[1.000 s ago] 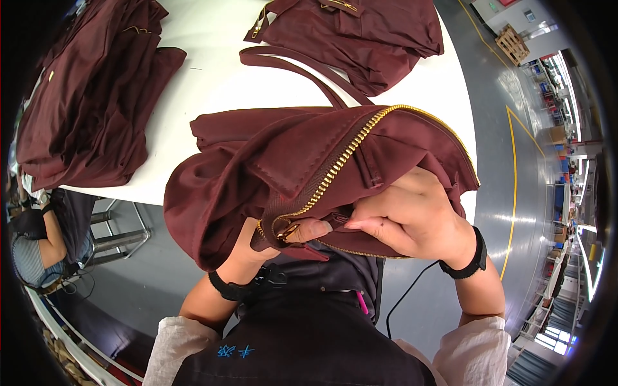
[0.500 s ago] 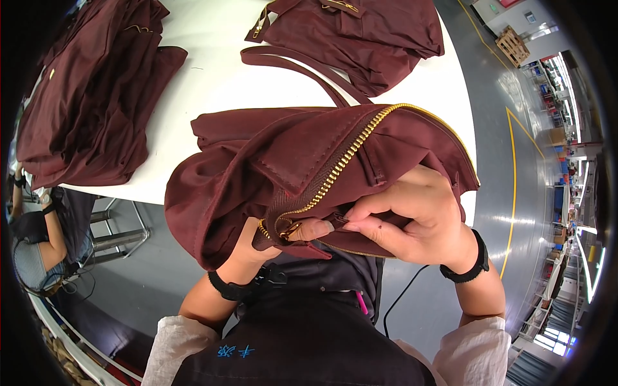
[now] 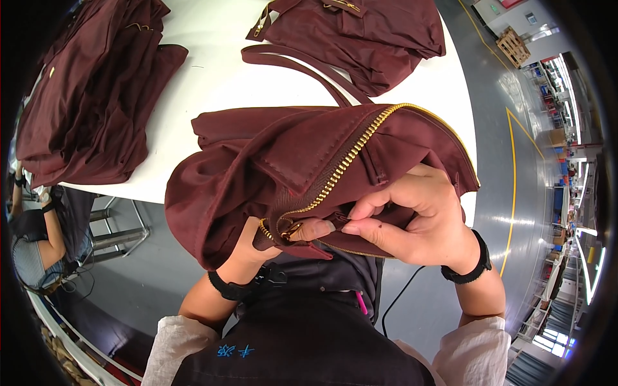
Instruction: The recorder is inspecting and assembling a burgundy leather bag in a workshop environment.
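A maroon fabric bag [image 3: 225, 174] with a gold-toothed zipper [image 3: 347, 154] lies over the near table edge, its mouth gaping toward me. My left hand [image 3: 254, 243] grips the bag at the zipper's near end; its thumb lies over the edge beside a gold zipper slider [image 3: 291, 231], and its other fingers are hidden under the cloth. Inside the mouth, my right hand [image 3: 425, 215] has thumb and forefinger brought together in a pinch. At their tips is a small dark piece, too small to name, close to the inner lining.
More maroon bags are piled on the white table [image 3: 212, 83]: one stack [image 3: 96, 96] at the left, another bag [image 3: 360, 45] at the far side. A metal stool [image 3: 116, 235] and a seated person [image 3: 42, 238] are at the left. A black cable [image 3: 399, 293] hangs at my right.
My right thumb and forefinger have shifted slightly, their tips a little farther from the small dark piece. The left hand and the bag have hardly moved.
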`<move>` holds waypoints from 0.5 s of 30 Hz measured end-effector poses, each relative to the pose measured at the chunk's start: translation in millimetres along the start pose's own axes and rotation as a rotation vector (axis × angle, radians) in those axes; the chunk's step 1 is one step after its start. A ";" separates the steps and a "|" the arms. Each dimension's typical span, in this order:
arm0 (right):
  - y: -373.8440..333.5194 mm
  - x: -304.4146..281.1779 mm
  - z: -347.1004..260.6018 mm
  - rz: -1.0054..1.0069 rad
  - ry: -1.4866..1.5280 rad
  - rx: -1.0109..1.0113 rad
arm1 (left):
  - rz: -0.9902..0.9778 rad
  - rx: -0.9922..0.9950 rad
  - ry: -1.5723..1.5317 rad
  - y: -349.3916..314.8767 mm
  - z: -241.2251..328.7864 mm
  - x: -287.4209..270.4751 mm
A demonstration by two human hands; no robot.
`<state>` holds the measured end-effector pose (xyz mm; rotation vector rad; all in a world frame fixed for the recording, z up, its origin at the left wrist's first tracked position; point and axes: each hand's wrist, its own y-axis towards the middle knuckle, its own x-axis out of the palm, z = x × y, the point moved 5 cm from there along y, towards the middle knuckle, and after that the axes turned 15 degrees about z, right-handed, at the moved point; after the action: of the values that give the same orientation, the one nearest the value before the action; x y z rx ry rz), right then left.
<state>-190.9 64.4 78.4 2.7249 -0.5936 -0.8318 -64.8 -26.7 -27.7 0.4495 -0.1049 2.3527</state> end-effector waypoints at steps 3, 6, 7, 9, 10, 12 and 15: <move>-0.4 0.4 -0.4 0.018 -0.024 -0.008 | -0.051 0.010 0.085 0.8 1.5 -1.0; -0.3 0.4 -2.0 0.021 -0.022 -0.005 | -0.054 0.001 0.086 0.8 -1.2 -1.5; -0.4 0.8 -2.1 0.020 -0.021 -0.004 | -0.067 -0.024 0.028 0.7 -2.6 0.1; -0.3 1.2 -1.0 0.032 0.022 0.043 | -0.079 -0.050 -0.030 0.0 -6.7 1.7; 0.8 0.1 -2.2 0.031 0.023 0.044 | -0.063 0.038 -0.011 -0.3 -6.5 0.6; 2.8 1.3 1.1 -0.081 0.013 0.186 | -0.049 0.120 0.008 -0.2 -4.2 0.2; 6.7 2.8 1.5 -0.144 0.038 0.245 | -0.081 0.156 0.208 1.1 -4.4 -0.3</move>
<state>-191.7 57.1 78.0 3.0294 -0.5271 -0.7834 -66.6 -26.8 -31.8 0.2748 0.1922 2.3213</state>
